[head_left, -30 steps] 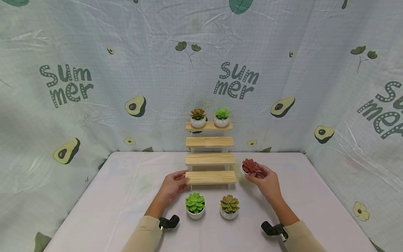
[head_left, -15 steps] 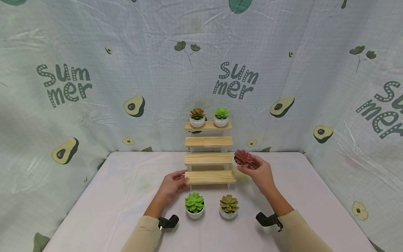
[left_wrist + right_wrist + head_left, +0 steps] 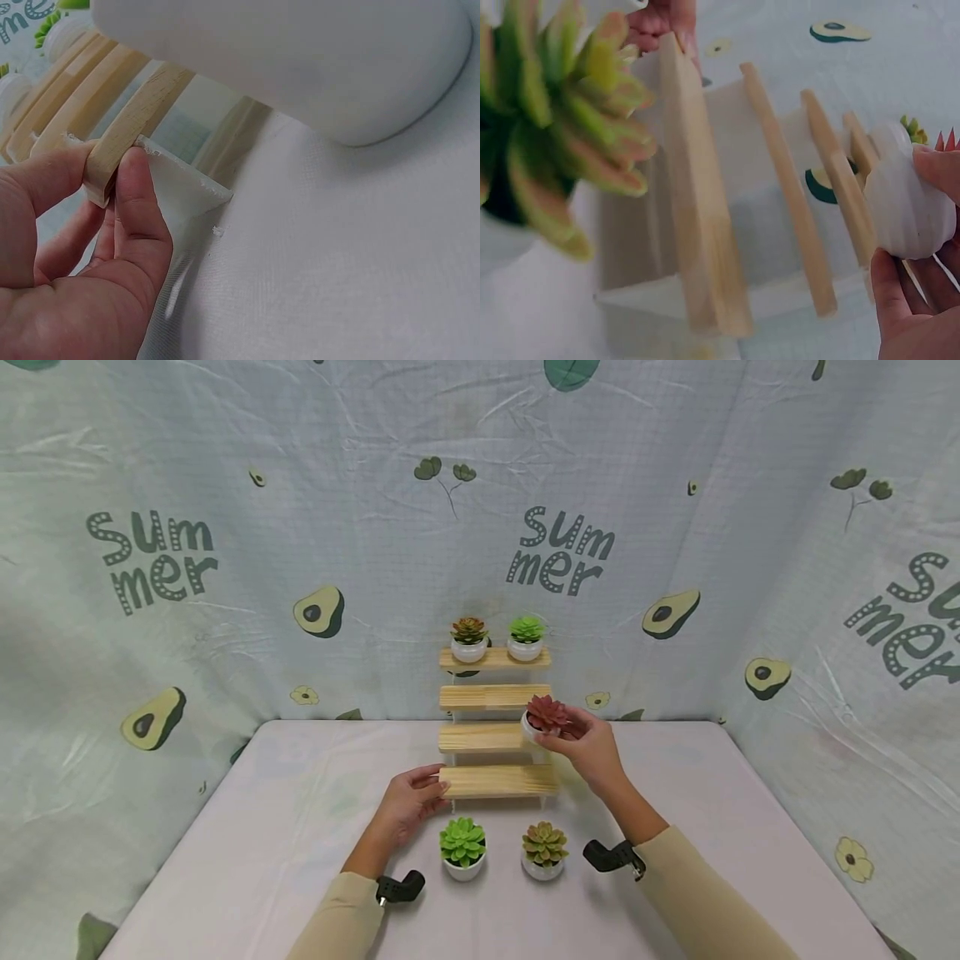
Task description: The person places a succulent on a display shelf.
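A four-tier stand with pale wooden boards rises at the middle back of the table. My left hand [image 3: 408, 800] pinches the left end of its lowest board [image 3: 498, 782], thumb and fingers on opposite faces in the left wrist view. My right hand [image 3: 594, 752] holds a potted red succulent [image 3: 546, 713] upright by its white pot [image 3: 911, 202]. In the head view this plant overlaps the right end of the second board from the bottom [image 3: 480, 738]. On the top board [image 3: 498, 658] stand a brownish succulent [image 3: 469, 635] and a bright green one [image 3: 526, 635], both in white pots.
On the table [image 3: 262, 860] before the stand are a green potted succulent [image 3: 462, 847] at left and an olive, pink-tipped one [image 3: 543, 848] at right, close to my right forearm. A printed cloth [image 3: 420, 568] hangs directly behind the stand.
My right hand has carried the red succulent left and upward, from beside the stand to over its right side. The left hand has kept its hold on the lowest board.
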Action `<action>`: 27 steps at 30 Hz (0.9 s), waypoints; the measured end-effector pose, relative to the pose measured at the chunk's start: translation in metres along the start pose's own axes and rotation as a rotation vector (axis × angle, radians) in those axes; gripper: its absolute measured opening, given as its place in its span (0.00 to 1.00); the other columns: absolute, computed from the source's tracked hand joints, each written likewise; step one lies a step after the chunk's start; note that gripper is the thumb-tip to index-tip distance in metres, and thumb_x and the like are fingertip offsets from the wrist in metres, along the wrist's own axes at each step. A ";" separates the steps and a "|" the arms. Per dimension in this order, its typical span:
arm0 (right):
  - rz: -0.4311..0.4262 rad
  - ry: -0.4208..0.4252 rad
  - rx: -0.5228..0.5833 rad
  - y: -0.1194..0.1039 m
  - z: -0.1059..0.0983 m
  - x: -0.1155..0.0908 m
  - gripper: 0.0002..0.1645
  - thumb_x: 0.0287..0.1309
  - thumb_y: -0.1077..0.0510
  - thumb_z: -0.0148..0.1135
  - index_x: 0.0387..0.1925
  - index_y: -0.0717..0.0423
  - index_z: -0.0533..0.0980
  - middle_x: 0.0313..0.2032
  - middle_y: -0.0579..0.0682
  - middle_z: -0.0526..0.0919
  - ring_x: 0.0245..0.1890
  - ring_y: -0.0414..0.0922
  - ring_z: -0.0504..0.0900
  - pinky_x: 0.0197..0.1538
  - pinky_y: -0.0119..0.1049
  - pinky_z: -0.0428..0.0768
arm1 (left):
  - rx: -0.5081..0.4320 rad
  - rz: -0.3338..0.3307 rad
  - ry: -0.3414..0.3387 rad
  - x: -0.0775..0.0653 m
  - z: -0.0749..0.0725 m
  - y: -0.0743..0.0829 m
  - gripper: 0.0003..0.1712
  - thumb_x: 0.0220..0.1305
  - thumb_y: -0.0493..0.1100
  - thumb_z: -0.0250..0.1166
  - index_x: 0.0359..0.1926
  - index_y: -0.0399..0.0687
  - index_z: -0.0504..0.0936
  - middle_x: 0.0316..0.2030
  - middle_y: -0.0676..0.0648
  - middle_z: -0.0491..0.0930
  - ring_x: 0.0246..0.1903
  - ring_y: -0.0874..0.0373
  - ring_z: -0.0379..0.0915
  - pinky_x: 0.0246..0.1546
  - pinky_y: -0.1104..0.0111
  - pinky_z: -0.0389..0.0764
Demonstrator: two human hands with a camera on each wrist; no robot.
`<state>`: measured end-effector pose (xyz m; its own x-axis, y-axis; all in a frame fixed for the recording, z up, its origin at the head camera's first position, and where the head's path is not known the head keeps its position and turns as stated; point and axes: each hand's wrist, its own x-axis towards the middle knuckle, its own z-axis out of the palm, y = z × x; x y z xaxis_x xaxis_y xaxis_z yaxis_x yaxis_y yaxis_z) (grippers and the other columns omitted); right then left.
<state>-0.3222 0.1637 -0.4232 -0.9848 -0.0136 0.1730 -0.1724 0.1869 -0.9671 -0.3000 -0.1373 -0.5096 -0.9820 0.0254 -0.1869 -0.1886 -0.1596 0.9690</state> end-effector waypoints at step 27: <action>-0.055 -0.157 0.033 -0.037 0.060 0.057 0.37 0.51 0.58 0.81 0.63 0.56 0.78 0.56 0.57 0.85 0.52 0.47 0.85 0.47 0.30 0.85 | -0.027 0.003 -0.006 0.000 0.001 0.000 0.25 0.68 0.28 0.65 0.65 0.31 0.75 0.45 0.41 0.82 0.39 0.58 0.82 0.38 0.69 0.87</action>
<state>-0.3729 0.0968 -0.3887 -0.9643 -0.1770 0.1972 -0.2244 0.1492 -0.9630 -0.3000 -0.1367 -0.5099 -0.9827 0.0309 -0.1827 -0.1852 -0.1859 0.9650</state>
